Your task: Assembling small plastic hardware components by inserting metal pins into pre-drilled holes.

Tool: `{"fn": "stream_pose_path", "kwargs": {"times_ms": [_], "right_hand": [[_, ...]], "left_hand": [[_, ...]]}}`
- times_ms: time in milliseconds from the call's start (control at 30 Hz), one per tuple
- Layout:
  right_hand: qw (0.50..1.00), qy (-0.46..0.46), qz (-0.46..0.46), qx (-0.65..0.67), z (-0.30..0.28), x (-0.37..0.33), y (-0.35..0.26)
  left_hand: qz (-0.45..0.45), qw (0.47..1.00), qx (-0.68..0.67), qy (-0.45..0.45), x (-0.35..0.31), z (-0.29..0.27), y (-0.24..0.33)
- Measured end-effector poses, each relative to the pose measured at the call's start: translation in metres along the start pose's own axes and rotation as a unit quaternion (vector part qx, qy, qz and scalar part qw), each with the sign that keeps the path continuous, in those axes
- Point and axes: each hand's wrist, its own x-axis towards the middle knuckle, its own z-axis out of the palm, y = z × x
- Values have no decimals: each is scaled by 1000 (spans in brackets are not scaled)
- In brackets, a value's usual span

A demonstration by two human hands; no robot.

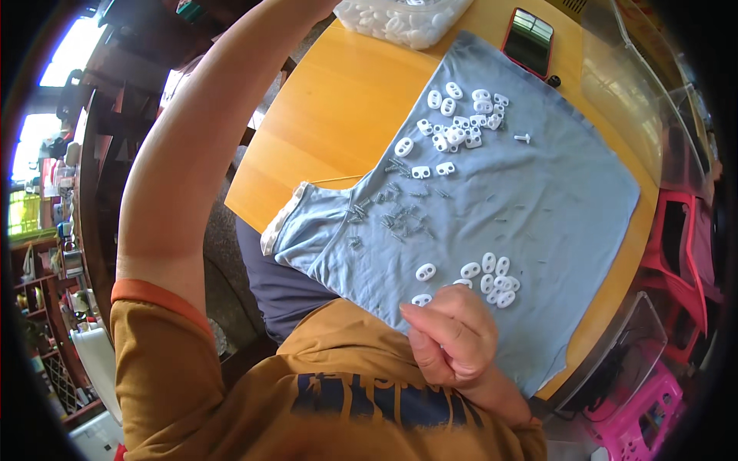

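My right hand (455,336) is closed, its fingers curled above the near edge of a light-blue cloth; whatever it may hold is hidden. Just beyond it lie several white oval two-hole cord-lock pieces (503,283). My left forearm (181,154) reaches up past the top edge, so its hand is out of sight, nearest a clear plastic tub (430,37) of white parts. Across the blue cloth (530,200), more white cord-lock pieces (455,135) lie in a far cluster. Small metal springs (403,220) are scattered left of centre. A single white stemmed piece (523,138) lies apart.
A yellow wooden table (330,100) bears the cloth. At its far right lies a phone (528,40) in a red case, with a small black object (553,81) beside it. Clear plastic bins stand along the right, near a red chair (680,261) and a pink stool (642,419).
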Motion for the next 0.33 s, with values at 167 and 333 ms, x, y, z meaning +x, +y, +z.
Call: {"fn": "stream_pose_path", "kwargs": {"times_ms": [167,333], "right_hand": [[1000,14,1,20,0,0,1],[999,9,1,39,1,-2,2]], "left_hand": [[33,984,-57,-166,-63,-19,25],[199,932,84,-291,-144,-18,22]]}}
